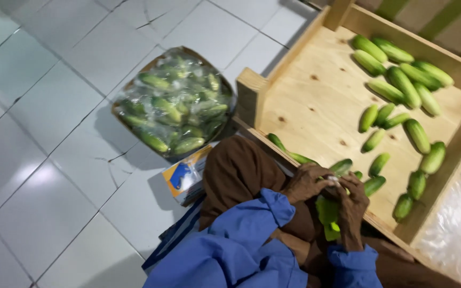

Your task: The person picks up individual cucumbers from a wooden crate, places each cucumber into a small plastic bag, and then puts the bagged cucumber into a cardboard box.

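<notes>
My left hand (306, 183) and my right hand (354, 210) meet over my lap at the near edge of a wooden tray (316, 101). Together they grip a cucumber (341, 167) at its end, with something bright green (327, 213), thin and sheet-like, hanging below the hands. Blue sleeves cover both forearms. Several loose green cucumbers (404, 88) lie scattered on the tray's plywood floor, mostly toward its far and right sides.
A cardboard box (174, 104) heaped with plastic-wrapped cucumbers sits on the white tiled floor to the left. A blue and yellow packet (185, 176) lies beside my brown-clad knee. Clear plastic (457, 234) is at the lower right.
</notes>
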